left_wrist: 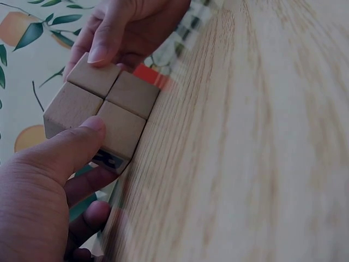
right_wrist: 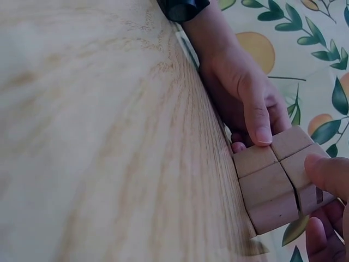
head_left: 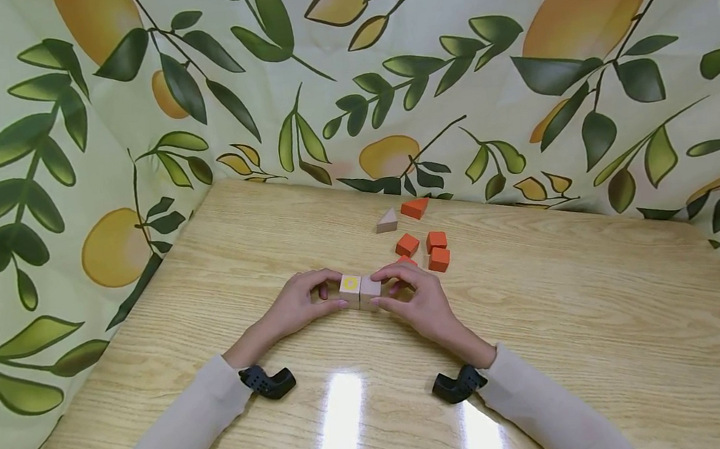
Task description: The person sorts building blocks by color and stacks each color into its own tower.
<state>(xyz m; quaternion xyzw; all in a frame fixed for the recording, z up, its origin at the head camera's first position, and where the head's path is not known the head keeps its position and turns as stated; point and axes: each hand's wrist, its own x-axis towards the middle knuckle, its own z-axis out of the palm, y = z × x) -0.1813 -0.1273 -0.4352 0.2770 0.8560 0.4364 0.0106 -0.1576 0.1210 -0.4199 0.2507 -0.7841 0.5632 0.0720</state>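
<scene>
Several plain wooden cubes form a small wall on the table, two side by side and two high. The upper left cube [head_left: 350, 284] has a yellow ring on its top face; the upper right cube [head_left: 370, 288] is plain on top. My left hand [head_left: 299, 305] grips the left column from its outer side, thumb at the seam between upper and lower cubes. With thumb and fingers, my right hand [head_left: 422, 302] pinches the upper right cube. In the left wrist view the lower left cube [left_wrist: 122, 126] shows a dark printed mark on its side.
Behind the right hand lie several red cubes [head_left: 439, 260], one partly hidden by that hand. Farther back are a plain wooden triangular block [head_left: 387, 221] and a red triangular block [head_left: 415, 208]. The wooden table [head_left: 584, 347] meets a leaf-and-fruit patterned cloth [head_left: 296, 114] behind.
</scene>
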